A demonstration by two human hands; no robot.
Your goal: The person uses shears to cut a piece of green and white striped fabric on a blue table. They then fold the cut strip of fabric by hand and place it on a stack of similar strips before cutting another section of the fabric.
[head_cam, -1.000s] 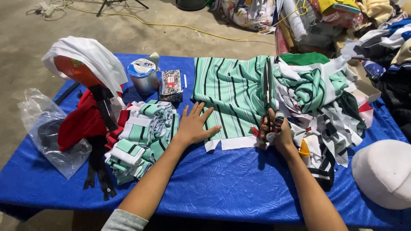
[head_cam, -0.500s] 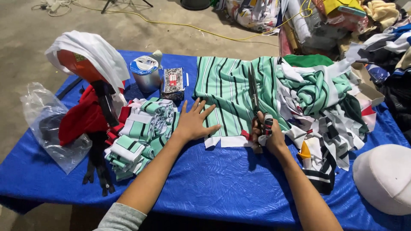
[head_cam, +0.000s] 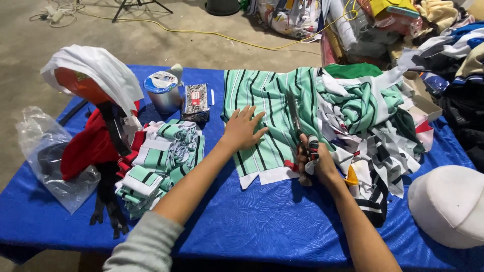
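A mint-green fabric with dark and white stripes [head_cam: 262, 95] lies spread on the blue-covered table [head_cam: 262, 221]. My left hand [head_cam: 243, 128] presses flat on it, fingers spread. My right hand [head_cam: 315, 161] grips the handles of a pair of scissors [head_cam: 295, 118], whose blades point away from me into the striped cloth. To the right of the scissors lies a heap of green, white and black fabric pieces [head_cam: 373, 116].
A pile of folded striped strips [head_cam: 156, 161] sits left of my arm, beside red cloth [head_cam: 88, 146], a clear plastic bag [head_cam: 48, 161], a tin [head_cam: 162, 90] and a small box [head_cam: 195, 99]. A white cap [head_cam: 448, 204] rests at the right edge. Clutter lies on the floor behind.
My right hand has pushed the scissors further up into the striped fabric. My left hand stays flat on the cloth. The view has shifted slightly.
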